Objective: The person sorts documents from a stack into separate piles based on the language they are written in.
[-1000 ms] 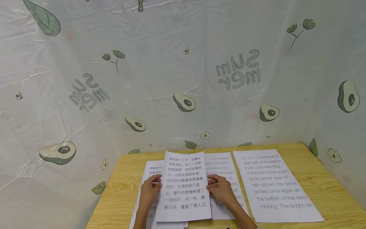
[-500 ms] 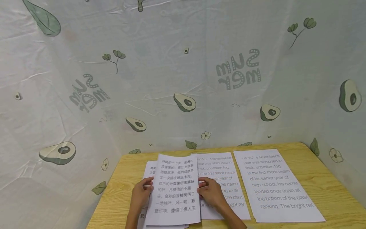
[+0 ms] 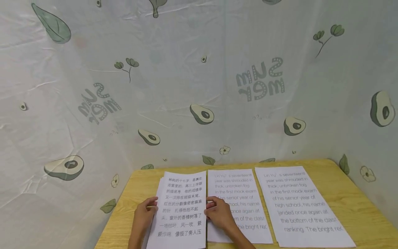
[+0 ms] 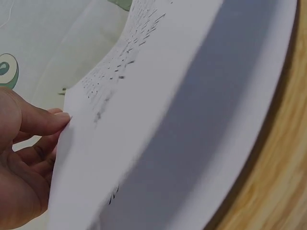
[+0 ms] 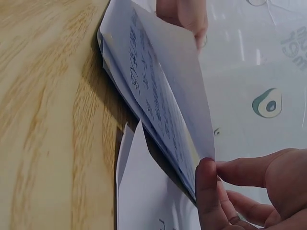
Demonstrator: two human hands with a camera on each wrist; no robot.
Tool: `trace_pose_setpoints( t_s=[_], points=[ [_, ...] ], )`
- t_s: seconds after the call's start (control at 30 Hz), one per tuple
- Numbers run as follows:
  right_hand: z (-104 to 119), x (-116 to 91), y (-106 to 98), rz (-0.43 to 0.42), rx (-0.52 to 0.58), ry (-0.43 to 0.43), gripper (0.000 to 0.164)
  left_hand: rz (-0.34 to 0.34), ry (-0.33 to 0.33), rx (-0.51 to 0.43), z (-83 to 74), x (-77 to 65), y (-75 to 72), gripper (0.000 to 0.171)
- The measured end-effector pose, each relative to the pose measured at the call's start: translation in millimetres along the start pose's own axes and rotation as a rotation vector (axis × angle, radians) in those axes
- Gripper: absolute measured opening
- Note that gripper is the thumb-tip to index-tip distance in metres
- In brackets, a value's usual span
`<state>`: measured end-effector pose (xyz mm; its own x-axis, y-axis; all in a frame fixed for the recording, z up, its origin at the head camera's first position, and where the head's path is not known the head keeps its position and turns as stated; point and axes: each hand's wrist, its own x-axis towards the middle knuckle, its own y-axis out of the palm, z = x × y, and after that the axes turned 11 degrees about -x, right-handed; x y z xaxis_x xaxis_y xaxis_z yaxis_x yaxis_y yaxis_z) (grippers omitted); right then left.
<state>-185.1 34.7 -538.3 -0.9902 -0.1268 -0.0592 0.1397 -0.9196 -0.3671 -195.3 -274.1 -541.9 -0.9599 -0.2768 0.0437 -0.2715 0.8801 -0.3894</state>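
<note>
My left hand (image 3: 144, 215) pinches the left edge of a white printed sheet of paper (image 3: 181, 207) bearing Chinese characters. On its opposite edge, the thumb and fingers of my right hand (image 3: 220, 213) hold the same sheet. Beneath it lies a stack of paper (image 5: 144, 81) with similar print, mostly covered in the head view. The right wrist view shows the sheet raised at an angle above that stack. In the left wrist view the thumb of the left hand (image 4: 29, 148) presses on the sheet's edge.
A stack of sheets with English text (image 3: 233, 183) lies just right, partly under my right forearm. Farther right is another English-printed stack (image 3: 298, 207). All rest on a wood-grain table (image 3: 136, 186), backed by a pale curtain (image 3: 174, 86) with avocado prints.
Both hands have carried the sheet leftward and lower, from overlapping the middle stack to over the left stack. More of the middle stack's English text now shows.
</note>
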Motion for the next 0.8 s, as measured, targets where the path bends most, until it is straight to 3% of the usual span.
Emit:
trace_pose_setpoints(
  t_s=[0.4, 0.8],
  points=[
    [1.7, 1.5, 10.8, 0.008, 0.022, -0.026, 0.053, 0.009, -0.028, 0.002, 6.9, 6.3, -12.1, 0.039],
    [5.4, 0.9, 17.1, -0.003, -0.021, -0.048, 0.053, 0.000, 0.003, 0.021, 12.9, 7.5, -15.3, 0.036]
  ],
)
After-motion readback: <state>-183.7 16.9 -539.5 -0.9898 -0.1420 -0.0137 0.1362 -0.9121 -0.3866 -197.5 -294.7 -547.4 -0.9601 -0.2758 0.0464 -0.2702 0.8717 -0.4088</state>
